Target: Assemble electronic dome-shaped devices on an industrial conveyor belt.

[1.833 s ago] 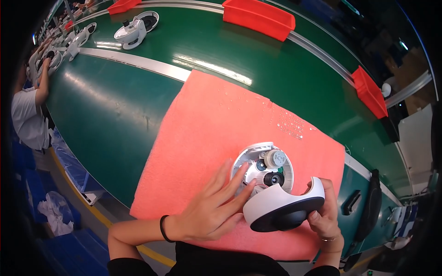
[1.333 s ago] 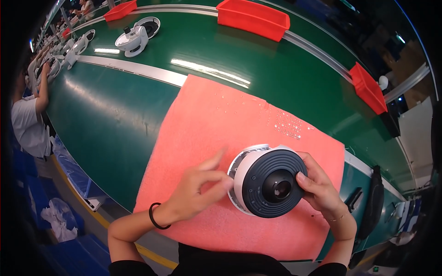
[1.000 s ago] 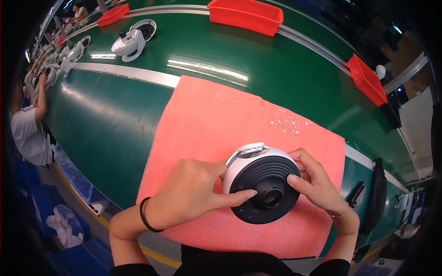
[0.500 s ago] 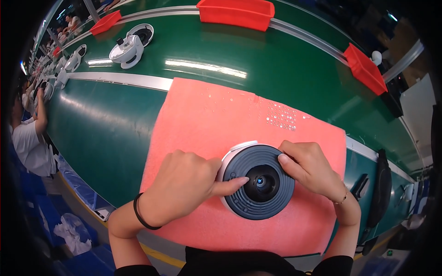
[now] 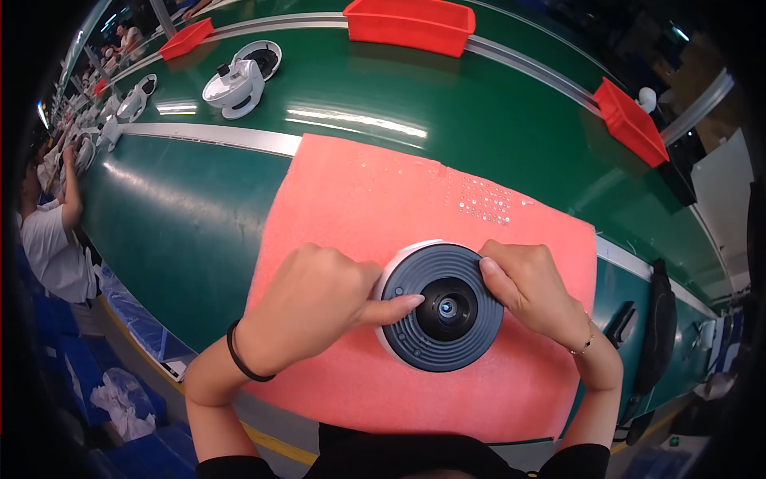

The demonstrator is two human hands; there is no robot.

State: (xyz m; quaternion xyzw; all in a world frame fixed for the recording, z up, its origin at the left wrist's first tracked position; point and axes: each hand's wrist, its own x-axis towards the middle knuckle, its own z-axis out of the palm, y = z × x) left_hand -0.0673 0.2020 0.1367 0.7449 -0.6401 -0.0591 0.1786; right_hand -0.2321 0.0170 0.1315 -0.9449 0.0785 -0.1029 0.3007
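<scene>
Between my hands is a round white housing with a dark grey ribbed disc (image 5: pixel 441 351) on top, which has a black recessed centre and a shiny bit in its middle. It is over a pink cloth mat (image 5: pixel 343 191). My left hand (image 5: pixel 307 307) grips its left side, the thumb stretched over the disc toward the recess. My right hand (image 5: pixel 531 287) holds the right rim, its thumb on the disc edge and the other fingers curled below. The underside of the housing is hidden. Several tiny shiny screws (image 5: pixel 487 199) lie in rows on the mat's far part.
A green conveyor belt (image 5: pixel 335 88) runs beyond the mat, carrying white units (image 5: pixel 237 89). Red bins (image 5: pixel 411 28) line its far side. A black elongated thing (image 5: pixel 658 335) lies at the right. At the left sits another person in a white shirt (image 5: pixel 54 247), near blue crates.
The housing and both hands have shifted slightly up and left, with the grip unchanged. The white unit on the belt has moved right.
</scene>
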